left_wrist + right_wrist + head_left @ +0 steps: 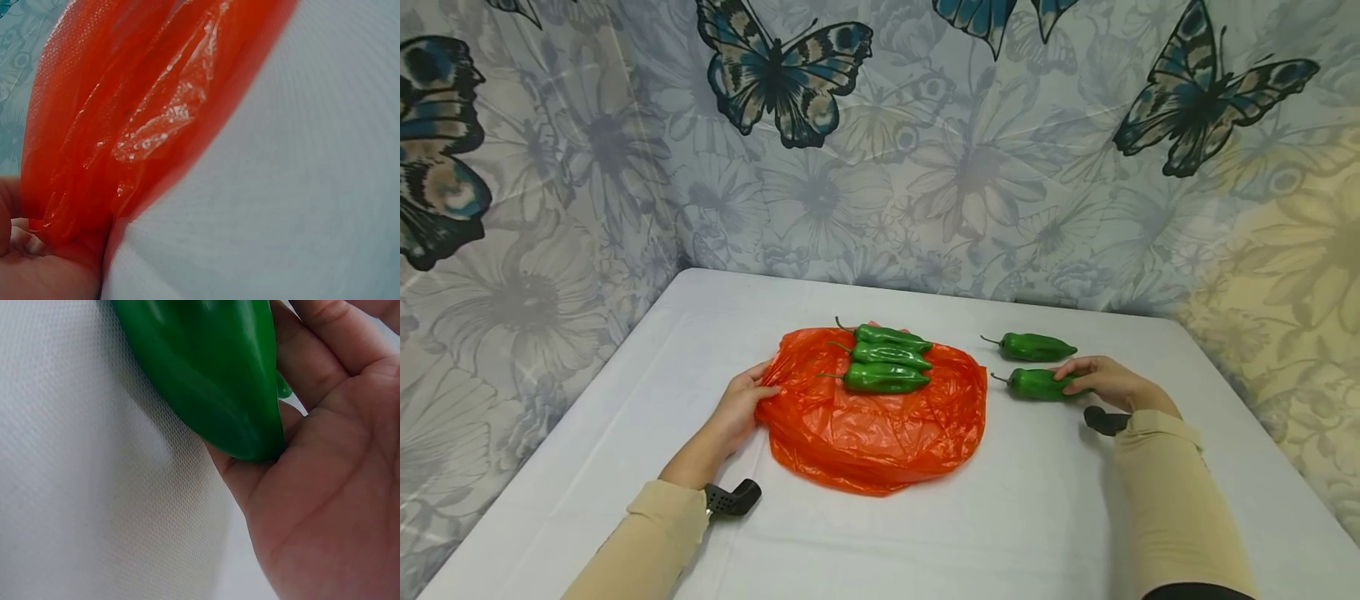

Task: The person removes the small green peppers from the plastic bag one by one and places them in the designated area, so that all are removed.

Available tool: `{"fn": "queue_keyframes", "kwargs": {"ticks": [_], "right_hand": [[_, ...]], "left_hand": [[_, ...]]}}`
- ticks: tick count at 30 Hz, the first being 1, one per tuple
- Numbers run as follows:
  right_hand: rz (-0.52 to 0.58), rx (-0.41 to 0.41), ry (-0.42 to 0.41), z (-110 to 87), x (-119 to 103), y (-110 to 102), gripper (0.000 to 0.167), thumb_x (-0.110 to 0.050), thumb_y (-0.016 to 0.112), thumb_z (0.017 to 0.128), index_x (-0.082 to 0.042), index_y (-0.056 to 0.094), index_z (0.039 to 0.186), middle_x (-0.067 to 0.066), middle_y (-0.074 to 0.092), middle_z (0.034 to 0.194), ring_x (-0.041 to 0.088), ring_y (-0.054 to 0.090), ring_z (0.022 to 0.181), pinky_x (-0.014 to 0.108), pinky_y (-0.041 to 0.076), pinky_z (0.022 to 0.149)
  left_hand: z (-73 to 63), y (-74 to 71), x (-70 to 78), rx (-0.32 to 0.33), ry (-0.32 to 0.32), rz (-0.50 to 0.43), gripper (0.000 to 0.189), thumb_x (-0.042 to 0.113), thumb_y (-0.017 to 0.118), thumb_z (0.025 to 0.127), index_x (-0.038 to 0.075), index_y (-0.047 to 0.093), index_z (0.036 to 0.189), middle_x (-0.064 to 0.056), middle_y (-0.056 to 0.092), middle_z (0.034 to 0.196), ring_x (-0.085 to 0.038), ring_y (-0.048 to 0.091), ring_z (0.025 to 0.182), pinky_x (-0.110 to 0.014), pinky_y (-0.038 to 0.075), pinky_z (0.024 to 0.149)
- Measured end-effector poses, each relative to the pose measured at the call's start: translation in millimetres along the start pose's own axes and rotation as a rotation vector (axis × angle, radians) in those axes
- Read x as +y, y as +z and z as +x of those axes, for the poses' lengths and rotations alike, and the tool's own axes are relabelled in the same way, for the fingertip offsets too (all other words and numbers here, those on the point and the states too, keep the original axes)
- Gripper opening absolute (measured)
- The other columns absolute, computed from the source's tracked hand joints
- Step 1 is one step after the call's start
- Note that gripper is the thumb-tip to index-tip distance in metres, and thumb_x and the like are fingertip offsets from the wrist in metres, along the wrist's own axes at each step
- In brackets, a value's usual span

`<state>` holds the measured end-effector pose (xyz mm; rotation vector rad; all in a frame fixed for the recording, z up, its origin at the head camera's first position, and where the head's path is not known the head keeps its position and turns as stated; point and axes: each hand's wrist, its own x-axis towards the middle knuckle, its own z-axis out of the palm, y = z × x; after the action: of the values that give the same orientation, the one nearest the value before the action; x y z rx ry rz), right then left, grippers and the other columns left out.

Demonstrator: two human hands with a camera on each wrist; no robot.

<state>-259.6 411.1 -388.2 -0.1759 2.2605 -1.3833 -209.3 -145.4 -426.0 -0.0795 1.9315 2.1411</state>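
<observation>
A crinkled orange-red plastic bag (880,450) lies on the white table, and my left hand (733,417) pinches its left edge between thumb and fingers. In the left wrist view the gathered plastic (94,169) runs into that grip. Three green peppers lie side by side on the bag, stems to the left; the nearest pepper (886,378) is below the other two. To the right of the bag, my right hand (1112,385) grips the tip end of another green pepper (1030,384). Its glossy tip (219,394) shows against the palm in the right wrist view.
One more green pepper (1037,347) lies on the table just behind the gripped one. The white-covered table (925,550) reaches back to a wall covering (865,217) printed with flowers and butterflies. A black device (733,498) is strapped to each wrist.
</observation>
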Motion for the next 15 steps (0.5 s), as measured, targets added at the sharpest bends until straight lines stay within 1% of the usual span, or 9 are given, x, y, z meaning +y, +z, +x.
{"fn": "queue_keyframes", "kwargs": {"ticks": [5,10,15], "right_hand": [[0.003,0.001,0.009,-1.0,-0.7,1.7,0.019,-0.003,0.065,0.081,-0.012,0.068,0.097,-0.028,0.059,0.099,-0.010,0.052,0.096,0.015,0.046,0.083],[0.013,-0.003,-0.003,-0.2,0.2,0.3,0.019,-0.001,0.063,0.082,-0.012,0.068,0.097,-0.028,0.059,0.100,-0.009,0.053,0.096,0.017,0.048,0.082],[0.013,-0.010,-0.005,-0.1,0.4,-0.6,0.020,-0.001,0.063,0.083,-0.013,0.068,0.096,-0.028,0.059,0.101,-0.009,0.053,0.096,0.018,0.048,0.082]], "left_hand": [[-0.2,-0.4,-1.4,-0.001,-0.013,-0.004,0.058,0.001,0.041,0.093,0.005,0.022,0.148,-0.013,0.029,0.151,-0.003,0.052,0.105,-0.012,0.048,0.080],[0.4,-0.8,-0.5,0.005,-0.014,-0.002,0.058,0.001,0.041,0.093,0.005,0.023,0.148,-0.014,0.030,0.151,-0.003,0.052,0.103,-0.012,0.049,0.080],[0.6,-1.1,-0.5,0.004,-0.013,0.008,0.058,0.001,0.041,0.093,0.005,0.022,0.148,-0.014,0.029,0.151,-0.006,0.051,0.108,-0.012,0.048,0.080]]}}
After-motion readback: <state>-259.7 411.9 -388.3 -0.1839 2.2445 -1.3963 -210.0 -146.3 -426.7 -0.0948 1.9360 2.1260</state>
